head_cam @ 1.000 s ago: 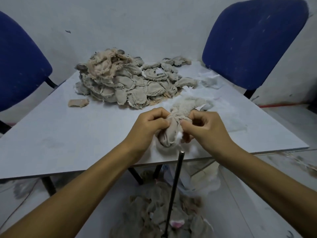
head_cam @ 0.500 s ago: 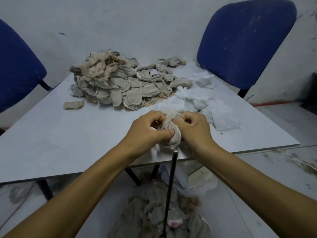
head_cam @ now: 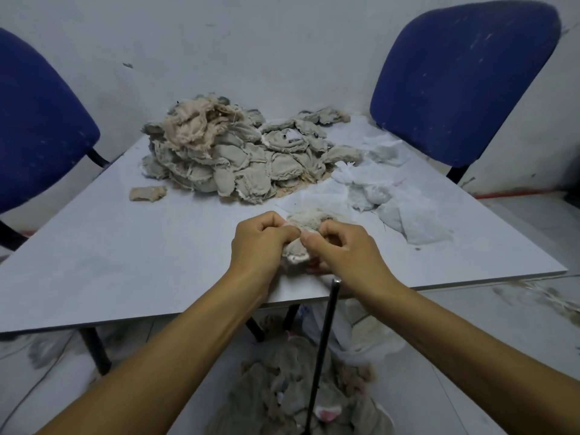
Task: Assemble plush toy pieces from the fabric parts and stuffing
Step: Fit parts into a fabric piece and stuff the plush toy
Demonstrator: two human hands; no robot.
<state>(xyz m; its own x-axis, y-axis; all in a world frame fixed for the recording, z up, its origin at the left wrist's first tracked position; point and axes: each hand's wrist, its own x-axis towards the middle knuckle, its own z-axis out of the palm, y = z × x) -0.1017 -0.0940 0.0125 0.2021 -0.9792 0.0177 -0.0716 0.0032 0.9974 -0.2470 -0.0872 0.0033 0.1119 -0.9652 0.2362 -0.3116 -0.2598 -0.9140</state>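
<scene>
A small grey-beige plush fabric piece [head_cam: 296, 251] with white stuffing showing is held over the near edge of the grey table [head_cam: 131, 259]. My left hand [head_cam: 260, 243] grips its left side with curled fingers. My right hand [head_cam: 340, 249] pinches its right side, thumb against fingers. A big heap of grey-beige fabric parts [head_cam: 238, 155] lies at the back of the table. Loose white stuffing [head_cam: 398, 199] is spread to the right of my hands.
A single beige scrap [head_cam: 147, 193] lies left of the heap. Two blue chairs stand at the far left [head_cam: 37, 127] and far right [head_cam: 461, 80]. A thin black rod [head_cam: 323, 353] rises from the floor below my hands, among plush pieces [head_cam: 298, 394] on the floor.
My hands have kept working the same piece, drawing closer together on it. The white stuffing tuft seen at its lower end a second ago is mostly tucked in.
</scene>
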